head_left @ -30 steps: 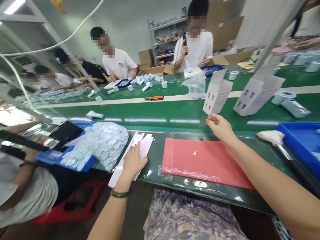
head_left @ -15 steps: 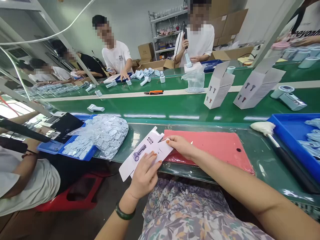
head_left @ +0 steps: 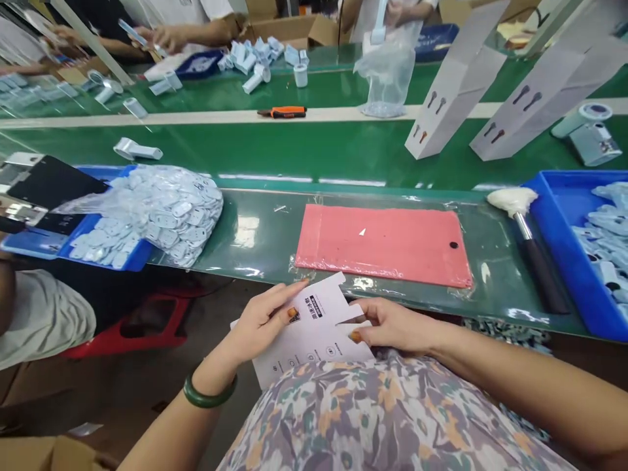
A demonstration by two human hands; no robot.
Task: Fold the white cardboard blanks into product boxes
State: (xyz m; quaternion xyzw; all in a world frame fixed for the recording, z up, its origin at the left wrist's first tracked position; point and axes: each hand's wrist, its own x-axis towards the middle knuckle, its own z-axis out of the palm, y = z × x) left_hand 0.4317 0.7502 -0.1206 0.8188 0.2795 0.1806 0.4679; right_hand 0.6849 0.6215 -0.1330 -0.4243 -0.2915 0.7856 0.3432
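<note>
A white printed folding carton (head_left: pixel 318 330) with dark lettering and small round icons lies between my hands, close against the flowered garment. My left hand (head_left: pixel 265 320) is closed on its left side, the thumb on the printed face and the fingers along the upper edge. At the right side, my right hand (head_left: pixel 392 324) pinches the end flaps between thumb and fingers. The carton's lower part is hidden behind the garment. Just beyond my hands, a red mat (head_left: pixel 383 245) is taped to the green bench.
Left stands a blue tray with a plastic bag of pale blue parts (head_left: pixel 181 209). A white-headed mallet (head_left: pixel 532 248) and a blue bin (head_left: pixel 559 242) are at the right. Two upright white boxes (head_left: pixel 441 104), orange-handled pliers (head_left: pixel 284 112) and co-workers are across the belt.
The carton has come off the bench edge toward my body and turned, showing its icon-printed panel. Both hands have moved down with it, and the view has tilted downward.
</note>
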